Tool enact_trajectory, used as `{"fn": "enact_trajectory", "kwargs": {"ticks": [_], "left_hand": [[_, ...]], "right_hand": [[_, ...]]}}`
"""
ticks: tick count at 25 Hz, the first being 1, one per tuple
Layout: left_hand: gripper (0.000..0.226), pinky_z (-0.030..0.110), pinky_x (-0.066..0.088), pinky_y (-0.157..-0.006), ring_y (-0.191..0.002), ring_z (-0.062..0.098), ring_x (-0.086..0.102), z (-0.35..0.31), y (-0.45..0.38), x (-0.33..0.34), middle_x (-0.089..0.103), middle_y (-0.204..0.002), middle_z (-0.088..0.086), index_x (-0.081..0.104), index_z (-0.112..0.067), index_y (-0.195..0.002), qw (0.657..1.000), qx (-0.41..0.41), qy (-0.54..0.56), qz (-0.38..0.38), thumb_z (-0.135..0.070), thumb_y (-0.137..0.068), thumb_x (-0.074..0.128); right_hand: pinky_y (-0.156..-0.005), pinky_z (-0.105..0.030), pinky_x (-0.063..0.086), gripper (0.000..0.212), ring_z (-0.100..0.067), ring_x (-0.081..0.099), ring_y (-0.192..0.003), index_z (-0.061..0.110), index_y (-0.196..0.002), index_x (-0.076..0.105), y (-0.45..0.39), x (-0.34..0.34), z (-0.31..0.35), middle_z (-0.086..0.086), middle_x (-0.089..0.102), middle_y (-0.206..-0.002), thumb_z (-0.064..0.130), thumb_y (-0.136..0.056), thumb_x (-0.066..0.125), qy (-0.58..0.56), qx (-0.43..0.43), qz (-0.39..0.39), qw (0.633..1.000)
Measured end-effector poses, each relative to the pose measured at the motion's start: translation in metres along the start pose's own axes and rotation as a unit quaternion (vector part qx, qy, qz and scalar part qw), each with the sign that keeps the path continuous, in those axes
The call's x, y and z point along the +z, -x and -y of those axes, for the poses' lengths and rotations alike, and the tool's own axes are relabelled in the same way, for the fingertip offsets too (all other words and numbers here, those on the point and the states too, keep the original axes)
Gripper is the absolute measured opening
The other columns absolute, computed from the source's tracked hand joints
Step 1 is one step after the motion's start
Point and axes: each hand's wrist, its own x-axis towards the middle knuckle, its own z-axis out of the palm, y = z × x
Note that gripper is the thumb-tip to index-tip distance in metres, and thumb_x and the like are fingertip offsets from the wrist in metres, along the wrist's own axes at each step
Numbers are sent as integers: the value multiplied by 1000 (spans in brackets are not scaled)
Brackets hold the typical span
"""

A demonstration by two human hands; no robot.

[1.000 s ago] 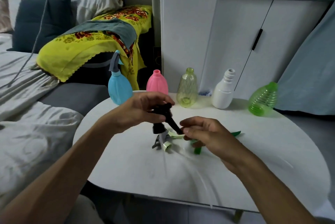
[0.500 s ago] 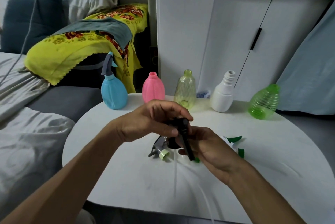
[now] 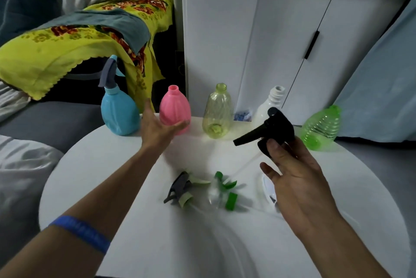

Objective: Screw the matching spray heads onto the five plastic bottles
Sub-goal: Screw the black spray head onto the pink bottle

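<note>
Over the round white table (image 3: 337,199), the right hand (image 3: 292,178) pinches the light, rigid black spray head (image 3: 273,129) by its collar, while the open left hand (image 3: 157,129) nears the pink bottle (image 3: 174,108), best held at its belly.

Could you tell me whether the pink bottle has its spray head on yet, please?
Not yet. The pink bottle stands upright with a bare, open neck; the right hand holds a black spray head.
</note>
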Motion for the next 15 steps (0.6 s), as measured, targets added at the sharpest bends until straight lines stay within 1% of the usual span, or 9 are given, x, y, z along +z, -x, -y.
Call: {"fn": "enact_trajectory", "kwargs": {"ticks": [3, 5, 6, 7, 8, 10, 12, 13, 15], "left_hand": [[126, 55, 50, -96, -126, 28, 46, 4, -9, 12, 37, -147, 8, 14, -30, -151, 999, 13, 31, 2, -36, -53, 93], [121, 56, 52, -93, -121, 28, 50, 2, -15, 15, 43, -140, 7, 16, -29, -151, 999, 5, 47, 22, -36, -56, 91], [115, 56, 52, -92, -119, 28, 51, 1, -16, 15, 46, -136, 6, 22, -27, -149, 999, 6, 34, 27, -38, -58, 90], [106, 55, 54, -90, -116, 27, 52, -1, -16, 15, 49, -130, 4, 29, -25, -145, 999, 12, 16, 28, -39, -59, 89], [99, 53, 56, -87, -111, 27, 54, -4, -13, 12, 51, -124, 2, 35, -23, -140, 999, 25, -6, 25, -41, -59, 89], [94, 43, 57, -78, -105, 25, 56, -14, -5, -1, 53, -119, 2, 41, -21, -136, 995, 76, -64, 28, -43, -58, 88], [96, 34, 51, -73, -103, 23, 52, -30, 7, -20, 51, -122, 7, 42, -21, -136, 979, 135, -145, 40, -43, -56, 89], [97, 34, 47, -74, -103, 23, 49, -39, 15, -32, 50, -122, 8, 42, -22, -136, 970, 160, -175, 41, -42, -54, 90], [97, 38, 45, -77, -104, 27, 47, -56, 37, -55, 48, -121, 10, 44, -23, -134, 951, 207, -223, 45, -40, -51, 92]], "right_hand": [[-91, -38, 45, 41, 0, 71, -91, 31, -99, 78, 0, -7, 3, 11, 77, -100, 35, -58, 79, 5, -1, 16, 1000], [-87, -37, 46, 39, 1, 70, -83, 33, -93, 79, -1, -13, 4, 13, 77, -93, 35, -54, 81, 1, -3, 16, 1000], [-85, -37, 46, 36, 1, 70, -79, 32, -88, 79, -2, -16, 4, 14, 75, -86, 36, -52, 84, -3, -6, 10, 1000], [-83, -36, 46, 36, 0, 69, -75, 31, -83, 79, -2, -19, 4, 14, 74, -81, 39, -49, 87, 0, -7, 3, 1000], [-81, -35, 47, 40, 0, 69, -75, 30, -82, 78, -1, -20, 5, 13, 72, -79, 45, -46, 90, 14, -10, -3, 1000], [-76, -31, 48, 49, -1, 67, -74, 28, -83, 76, 0, -19, 8, 13, 72, -80, 56, -46, 89, 57, -19, -18, 998], [-69, -28, 47, 46, -1, 65, -69, 26, -88, 73, 3, -14, 11, 13, 74, -81, 56, -54, 81, 84, -28, -42, 995], [-66, -26, 48, 45, -1, 64, -67, 24, -91, 72, 4, -11, 13, 12, 74, -81, 54, -58, 79, 90, -35, -51, 994], [-61, -22, 51, 41, -3, 64, -67, 19, -100, 71, 5, -7, 15, 10, 75, -79, 46, -68, 75, 75, -50, -65, 994]]}}
